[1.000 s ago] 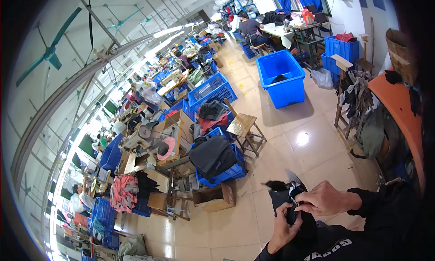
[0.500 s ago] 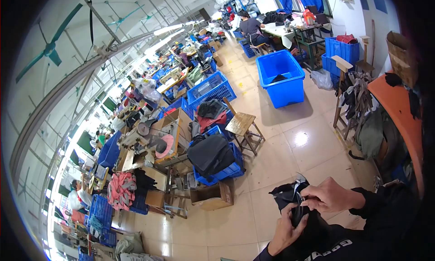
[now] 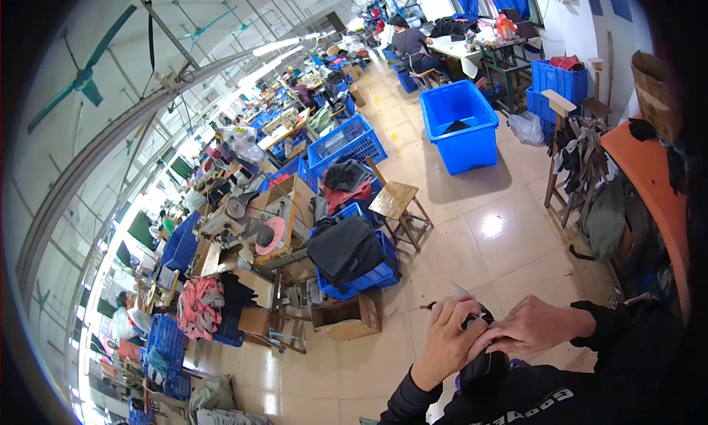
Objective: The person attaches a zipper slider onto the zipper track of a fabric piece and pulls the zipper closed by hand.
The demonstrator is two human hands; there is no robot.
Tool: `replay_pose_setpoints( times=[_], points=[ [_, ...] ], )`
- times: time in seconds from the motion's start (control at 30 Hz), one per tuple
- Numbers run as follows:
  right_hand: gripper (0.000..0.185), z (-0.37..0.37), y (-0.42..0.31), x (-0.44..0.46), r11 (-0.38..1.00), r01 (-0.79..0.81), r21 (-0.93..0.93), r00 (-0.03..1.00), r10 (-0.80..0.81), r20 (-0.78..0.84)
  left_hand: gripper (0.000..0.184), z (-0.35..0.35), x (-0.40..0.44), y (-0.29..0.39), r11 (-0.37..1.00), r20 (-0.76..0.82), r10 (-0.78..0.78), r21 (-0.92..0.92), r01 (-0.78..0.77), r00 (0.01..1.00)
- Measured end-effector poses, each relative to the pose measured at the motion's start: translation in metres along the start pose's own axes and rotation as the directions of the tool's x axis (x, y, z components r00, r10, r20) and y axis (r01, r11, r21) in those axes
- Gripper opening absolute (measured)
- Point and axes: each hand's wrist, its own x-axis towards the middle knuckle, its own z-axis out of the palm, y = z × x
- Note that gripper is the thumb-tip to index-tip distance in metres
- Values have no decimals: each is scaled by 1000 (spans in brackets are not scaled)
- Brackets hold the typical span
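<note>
My left hand (image 3: 448, 335) is closed at the bottom of the head view, its fingers bent over a piece of black fabric (image 3: 483, 370). My right hand (image 3: 532, 325) meets it from the right, thumb and fingers pinched on the same fabric. Part of the cloth hangs below both hands, in front of my dark top. A thin, pale pointed thing (image 3: 459, 287) sticks up beyond the left fingers; its kind is too small to make out. The fingers hide most of the spot where the two hands meet.
A large blue tub (image 3: 461, 141) stands ahead on the tiled floor. A wooden stool (image 3: 397, 201) is beside a blue crate heaped with black cloth (image 3: 345, 249). An open cardboard box (image 3: 346, 318) lies nearby. To the right is an orange surface (image 3: 641, 182); a person (image 3: 411, 45) sits further off.
My left hand has risen from beneath the black fabric to its upper edge and now covers it. The right hand stays close to it. The silvery bit at the top is mostly hidden.
</note>
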Motion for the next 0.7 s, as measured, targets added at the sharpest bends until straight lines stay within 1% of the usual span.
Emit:
replay_pose_setpoints(
  times=[0.13,0.23,0.27,0.37,0.47,0.5,0.6,0.67,0.7],
  points=[
    [20,1,2,-1,1000,4,5,999,-4,39,25,-1,5,-5,995,63,91,-48,-88,994],
    [25,2,2,0,1000,7,-24,996,-4,93,28,-1,5,-5,989,94,136,-70,-130,986],
    [25,0,0,1,1000,6,-25,996,-4,94,29,1,4,-5,989,69,137,-72,-132,988],
    [24,-6,-6,6,997,16,70,993,-24,117,30,4,2,-1,988,21,137,-71,-135,990],
    [24,-3,0,5,995,60,75,994,-67,90,31,2,1,9,990,-31,132,46,-131,991],
    [25,-2,1,5,994,84,75,993,-90,77,31,3,1,11,990,-32,133,47,-131,991],
    [25,-7,-1,7,992,91,82,992,-98,82,29,6,-1,16,988,-108,136,93,-126,985],
    [25,-11,-5,9,992,93,85,991,-100,83,28,9,-3,18,987,-132,140,98,-128,981],
    [23,-14,-7,11,994,99,48,989,-104,108,27,10,-4,19,987,-155,143,101,-129,977]
  ],
)
